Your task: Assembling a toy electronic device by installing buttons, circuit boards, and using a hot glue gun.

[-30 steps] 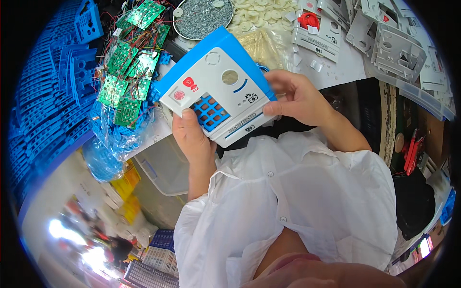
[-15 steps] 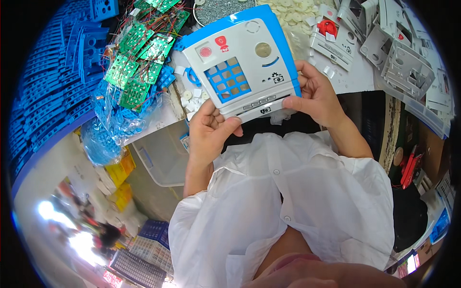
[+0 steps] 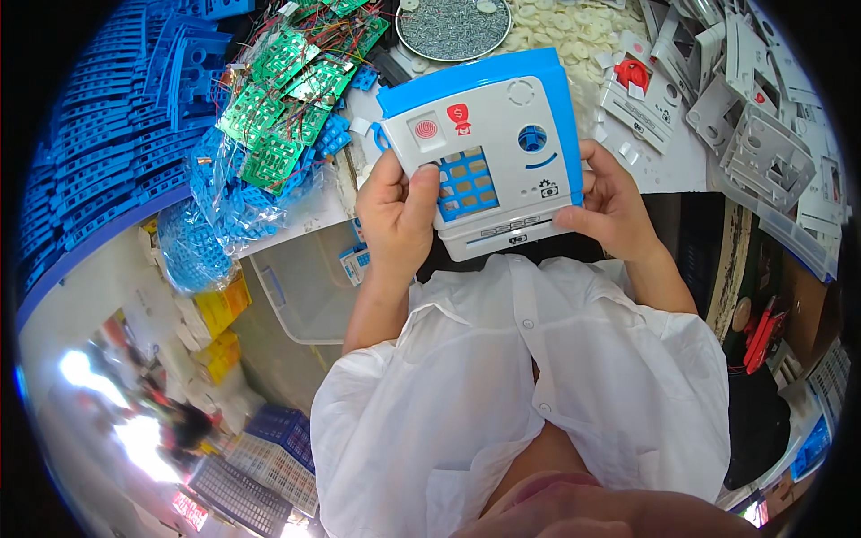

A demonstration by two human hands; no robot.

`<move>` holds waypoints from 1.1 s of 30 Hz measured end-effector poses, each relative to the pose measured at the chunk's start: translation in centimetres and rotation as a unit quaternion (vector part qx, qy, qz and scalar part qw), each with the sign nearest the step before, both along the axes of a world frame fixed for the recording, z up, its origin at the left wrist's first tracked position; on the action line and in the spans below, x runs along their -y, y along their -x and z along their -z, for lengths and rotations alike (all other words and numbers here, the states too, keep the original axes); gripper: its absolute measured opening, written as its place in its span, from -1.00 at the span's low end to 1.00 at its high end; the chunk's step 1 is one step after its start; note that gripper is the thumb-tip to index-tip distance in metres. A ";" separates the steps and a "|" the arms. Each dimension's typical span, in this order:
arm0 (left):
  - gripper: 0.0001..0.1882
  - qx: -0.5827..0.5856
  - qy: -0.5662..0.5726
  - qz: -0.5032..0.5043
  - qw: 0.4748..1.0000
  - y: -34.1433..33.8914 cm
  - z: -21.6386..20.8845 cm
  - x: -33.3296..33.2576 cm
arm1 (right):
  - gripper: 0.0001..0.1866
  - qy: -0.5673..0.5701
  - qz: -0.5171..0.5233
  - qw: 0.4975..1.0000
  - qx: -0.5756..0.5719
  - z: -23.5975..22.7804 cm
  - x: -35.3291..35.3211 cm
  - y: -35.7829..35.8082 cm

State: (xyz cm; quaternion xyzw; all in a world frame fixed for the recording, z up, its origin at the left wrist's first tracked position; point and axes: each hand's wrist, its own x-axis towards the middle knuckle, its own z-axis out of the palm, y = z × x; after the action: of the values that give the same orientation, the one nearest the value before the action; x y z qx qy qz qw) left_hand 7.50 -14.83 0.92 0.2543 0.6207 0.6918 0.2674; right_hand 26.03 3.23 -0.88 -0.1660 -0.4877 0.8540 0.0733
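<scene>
Both my hands hold a white and blue toy money-box front panel [image 3: 509, 170] over my lap, its printed face up and tilted slightly. My left hand [image 3: 393, 215] grips its left edge, thumb lying on the white face by the upper corner of the blue keypad grid [image 3: 466, 186]. The fingers curl behind, partly hidden. At the lower right corner my right hand [image 3: 614, 199] is closed on the edge, thumb on the front strip and fingers at the blue side. Blue shows through the round hole [image 3: 532, 139]. The panel's back is out of sight.
Green circuit boards [image 3: 278, 112] with tangled wires lie at the far left beside stacked blue plastic parts [image 3: 99, 134]. A round tray of screws [image 3: 453, 31] stands beyond the panel, near cream discs [image 3: 560, 27]. White panels [image 3: 762, 134] pile at right. A clear bin [image 3: 300, 309] sits below the table's edge.
The panel has shifted right and toward me, turning a little. My left hand has slid up its left edge, thumb now near the keypad grid. Blue now fills the round hole, which looked beige before.
</scene>
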 end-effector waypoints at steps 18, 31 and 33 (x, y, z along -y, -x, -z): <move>-0.78 -0.026 0.112 0.063 0.991 0.4 0.2 1.3 | -0.48 -0.052 0.011 0.999 0.001 -2.3 2.1 -0.9; -0.67 0.210 -0.052 0.113 0.970 1.4 2.5 2.8 | -0.47 0.012 0.027 0.999 -0.028 -1.6 2.1 -0.8; -0.66 0.185 -0.042 0.093 0.977 0.7 1.7 2.1 | -0.45 -0.001 0.033 0.999 -0.023 -1.5 2.2 -0.9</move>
State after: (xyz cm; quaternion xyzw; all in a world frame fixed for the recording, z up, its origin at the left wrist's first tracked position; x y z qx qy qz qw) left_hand 6.77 -16.90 -0.81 0.1894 0.5043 0.7248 0.4295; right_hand 26.92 1.04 0.58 -0.1620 -0.4807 0.8543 0.1129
